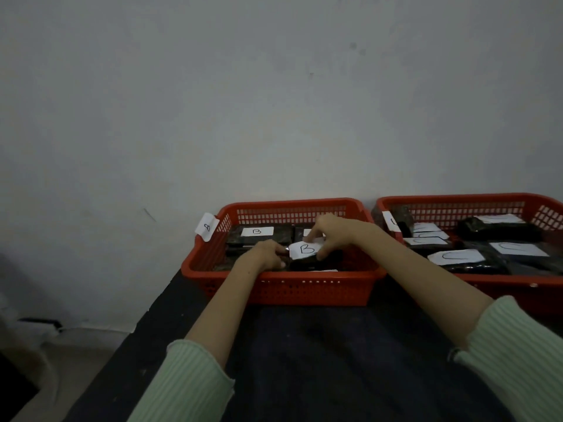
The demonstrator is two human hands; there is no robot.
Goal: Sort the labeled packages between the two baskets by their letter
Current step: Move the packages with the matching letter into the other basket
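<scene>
Two red baskets stand side by side at the far edge of the black table. The left basket (280, 292) carries a B tag (207, 227) on its corner and holds dark packages with white B labels. Both of my hands are inside it. A dark package with a B label (304, 248) sits between them: my left hand (268, 254) grips its left end and my right hand (327, 236) pinches its right side from above. Another B package (259, 234) lies behind. The right basket (457, 201) holds several dark packages with C labels (455, 256).
The black table (320, 360) runs toward me from the baskets, with its left edge falling off to a pale floor (61, 345). A plain grey wall stands directly behind the baskets. The two baskets almost touch each other.
</scene>
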